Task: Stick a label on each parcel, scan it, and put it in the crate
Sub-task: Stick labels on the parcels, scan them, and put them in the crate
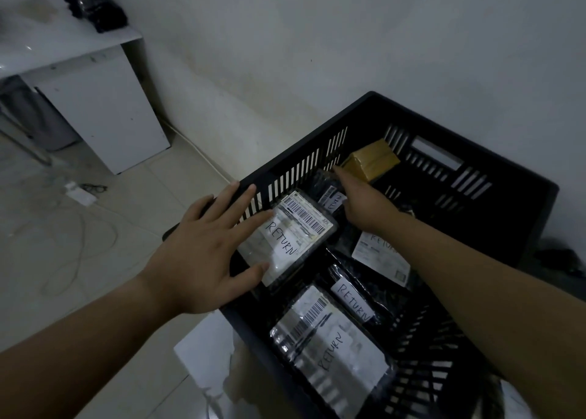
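A black slatted plastic crate [523, 215] at lower right holds five plastic-wrapped parcels lettered RETURN [329, 349] and one brown taped box [371, 161]. The left hand [206, 250] rests spread and flat on the upper-left barcoded parcel [301, 228]. The right hand [364, 206] reaches toward the box, and I cannot tell its grip.

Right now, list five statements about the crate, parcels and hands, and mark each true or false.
The crate is black. True.
The left hand is a fist. False: its fingers are spread straight.
The right hand reaches into the crate. True.
The brown parcel lies outside the crate. False: it sits at the crate's far end.
A barcoded parcel reads RETURN. True.
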A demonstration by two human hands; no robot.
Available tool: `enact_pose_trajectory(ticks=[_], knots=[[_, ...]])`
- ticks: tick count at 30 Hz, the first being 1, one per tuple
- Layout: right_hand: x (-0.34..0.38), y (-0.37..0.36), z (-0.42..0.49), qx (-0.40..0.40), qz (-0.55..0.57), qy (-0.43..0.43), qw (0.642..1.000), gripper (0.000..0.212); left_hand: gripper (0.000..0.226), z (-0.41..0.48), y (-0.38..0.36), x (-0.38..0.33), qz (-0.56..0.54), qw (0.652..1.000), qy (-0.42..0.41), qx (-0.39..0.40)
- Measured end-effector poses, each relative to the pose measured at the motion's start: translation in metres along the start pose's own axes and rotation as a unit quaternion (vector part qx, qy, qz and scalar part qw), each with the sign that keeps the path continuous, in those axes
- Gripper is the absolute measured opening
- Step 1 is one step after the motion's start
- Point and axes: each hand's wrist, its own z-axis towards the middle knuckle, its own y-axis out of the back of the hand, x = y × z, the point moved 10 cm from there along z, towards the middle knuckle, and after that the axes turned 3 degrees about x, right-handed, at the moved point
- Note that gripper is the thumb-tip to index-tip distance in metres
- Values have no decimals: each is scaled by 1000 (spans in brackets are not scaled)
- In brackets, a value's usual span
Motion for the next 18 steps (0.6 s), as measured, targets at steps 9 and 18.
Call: enact_pose_trajectory(ticks=[9,18], knots=[[22,19,-97,157,-16,-42,987,83,79,-1,2,0,-2,1000,-6,9],[36,81,-269,30,-57,-65,996,59,80,0,1,-29,-50,997,-58,24]])
